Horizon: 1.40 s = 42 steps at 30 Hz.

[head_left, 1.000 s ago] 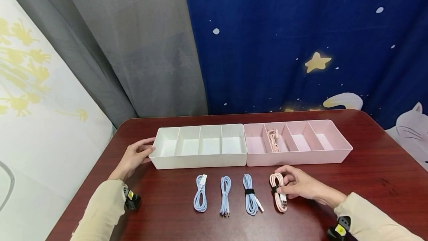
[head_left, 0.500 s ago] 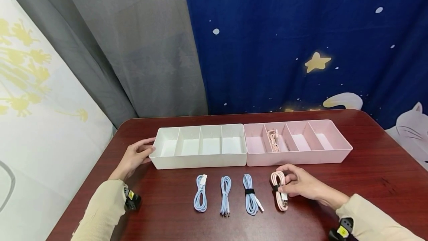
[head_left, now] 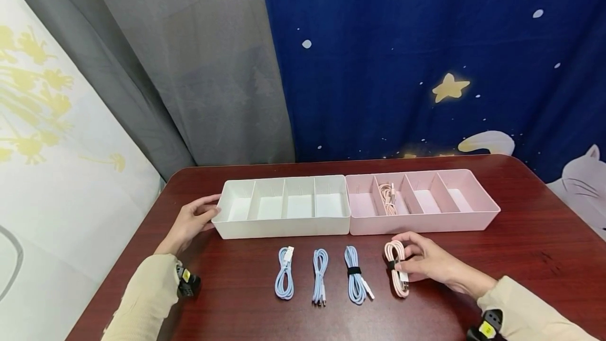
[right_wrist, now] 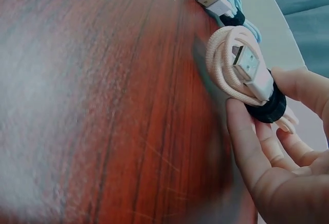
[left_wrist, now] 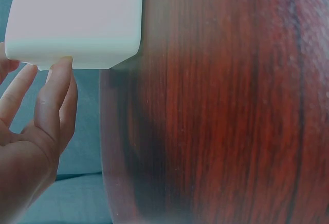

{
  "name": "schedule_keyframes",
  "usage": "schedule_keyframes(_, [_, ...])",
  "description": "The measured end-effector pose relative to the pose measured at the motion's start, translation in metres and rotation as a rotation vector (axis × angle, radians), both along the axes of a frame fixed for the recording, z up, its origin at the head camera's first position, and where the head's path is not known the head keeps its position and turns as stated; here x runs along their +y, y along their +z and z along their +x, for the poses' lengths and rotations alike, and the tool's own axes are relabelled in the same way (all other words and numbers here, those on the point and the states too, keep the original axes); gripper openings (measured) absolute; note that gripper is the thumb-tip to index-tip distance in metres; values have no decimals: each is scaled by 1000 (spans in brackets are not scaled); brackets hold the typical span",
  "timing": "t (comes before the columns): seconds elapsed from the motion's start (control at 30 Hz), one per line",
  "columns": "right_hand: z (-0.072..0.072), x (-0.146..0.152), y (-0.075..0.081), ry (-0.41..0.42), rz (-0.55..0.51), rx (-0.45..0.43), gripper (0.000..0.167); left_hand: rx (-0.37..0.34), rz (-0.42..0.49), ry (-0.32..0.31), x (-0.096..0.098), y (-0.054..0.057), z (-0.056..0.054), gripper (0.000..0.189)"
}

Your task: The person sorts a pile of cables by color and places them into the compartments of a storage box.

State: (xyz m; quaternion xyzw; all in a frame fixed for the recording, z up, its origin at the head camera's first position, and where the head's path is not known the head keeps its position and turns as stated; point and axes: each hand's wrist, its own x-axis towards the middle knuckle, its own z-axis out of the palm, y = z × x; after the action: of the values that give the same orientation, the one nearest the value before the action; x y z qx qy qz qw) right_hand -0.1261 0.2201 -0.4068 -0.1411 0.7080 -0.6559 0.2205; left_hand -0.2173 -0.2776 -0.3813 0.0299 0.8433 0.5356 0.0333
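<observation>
Pale pink braided cord makes up the coiled cable [head_left: 396, 279] held by the right hand [head_left: 425, 263], in front of the pink tray [head_left: 423, 223]. It should weigh very little and be springy rather than stiff: the bundle would give under a squeeze, and its loops could splay if held far from the middle. The fabric-like weave looks grippy; the metal plug [right_wrist: 248, 63] looks smooth, likelier to slide under a fingertip. Nothing about it seems fragile, though the cord is best not bent sharply where it meets the plug. The black strap [right_wrist: 270, 108] round its waist is the sensible place to hold, and the right hand pinches close to it, thumb on one side and fingers on the other. The coil looks tilted; whether it touches the tabletop [head_left: 227, 299] I cannot tell.

Beside it lie three blue cables, the nearest [head_left: 355, 280] also strapped in black, then a middle one [head_left: 319, 272] and a far one [head_left: 284, 280]. Another pink coil [head_left: 387, 200] sits in the pink tray's second compartment from the left. Butted against that tray is the white tray [head_left: 286, 228]; the left hand [head_left: 186, 225] rests loosely extended fingertips against its outer end.
</observation>
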Motion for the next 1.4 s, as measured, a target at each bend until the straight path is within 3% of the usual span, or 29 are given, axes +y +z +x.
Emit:
schedule_keyframes(0.53, [0, 0, 6, 10, -31, -51, 54, 3, -4, 3, 0, 0, -1, 49])
schedule_keyframes(1.4, [-2, -5, 25, 28, -39, -30, 52, -4, 2, 7, 0, 0, 1, 49])
